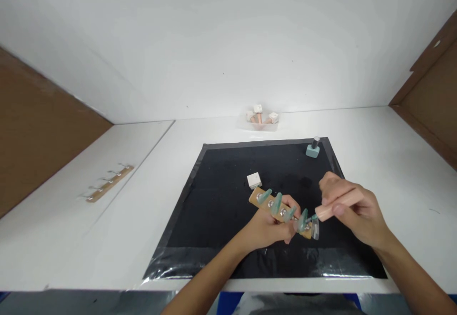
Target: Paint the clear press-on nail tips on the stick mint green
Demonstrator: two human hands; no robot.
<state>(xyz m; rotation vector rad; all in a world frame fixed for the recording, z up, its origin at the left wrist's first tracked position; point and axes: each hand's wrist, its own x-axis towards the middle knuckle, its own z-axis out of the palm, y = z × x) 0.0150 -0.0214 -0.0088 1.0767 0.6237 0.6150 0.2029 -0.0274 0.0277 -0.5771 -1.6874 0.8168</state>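
My left hand (264, 229) grips a wooden nail display stand (253, 197), held tilted above the black mat. Several false nails stand on its metal posts; most are coloured green, while the clear nail (315, 229) at the right end looks mostly uncoated. In my right hand (364, 212) is a nail polish brush (341, 204) with a thick pinkish handle. Its green-tinged tip is at the nails on the right end; exact contact is hard to make out. A small white square bottle (254, 180) sits on the mat just beyond the stand.
The black mat (210, 196) is taped to the white table. A teal polish bottle (312, 151) with a dark cap stands at its back right corner. Behind the mat, a clear box (260, 127) holds white bottles with pinkish caps. Another nail stand (110, 184) lies far left.
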